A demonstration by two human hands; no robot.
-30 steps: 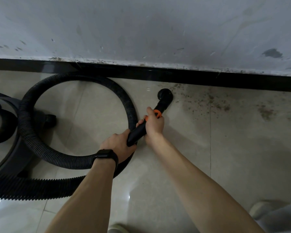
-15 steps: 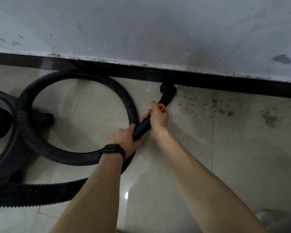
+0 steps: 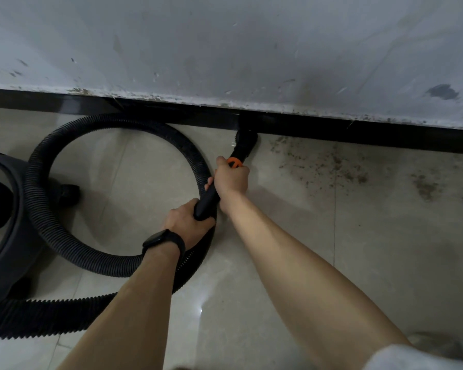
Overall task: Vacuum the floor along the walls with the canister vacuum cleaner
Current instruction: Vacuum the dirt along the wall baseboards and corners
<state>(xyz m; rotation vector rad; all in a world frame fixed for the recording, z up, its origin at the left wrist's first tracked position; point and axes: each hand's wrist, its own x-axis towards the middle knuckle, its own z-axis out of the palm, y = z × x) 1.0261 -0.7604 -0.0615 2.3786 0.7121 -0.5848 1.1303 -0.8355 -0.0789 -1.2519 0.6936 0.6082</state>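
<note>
Both hands are closed around the black rigid tube (image 3: 207, 200) of the vacuum. The left hand (image 3: 187, 222) is wrapped round its near end, and the right hand (image 3: 231, 180) is clamped further along, just short of the orange collar (image 3: 235, 162).

A scuffed grey wall (image 3: 225, 49) is seen across the top, with pale glossy floor tiles (image 3: 385, 249) below it and a black skirting (image 3: 358, 132) between them. The dark canister (image 3: 3, 236) is cut off by the left edge, and one castor (image 3: 70, 192) is seen beside it. The ribbed black hose (image 3: 38, 198) is laid in one full loop on the tiles between canister and tube. The loop's far side is close to the skirting, its near side is passed under the left wrist, and a further run is stretched across the lower left.

The tube's long axis is angled from lower left to upper right, away from the person and toward the wall. Its tip is fitted with a round brush nozzle (image 3: 246, 144), which is set on the floor against the foot of the skirting. A black watch (image 3: 163, 241) is worn on the left wrist. Brown dirt specks (image 3: 332, 166) are scattered on the tiles to the right of the nozzle.
</note>
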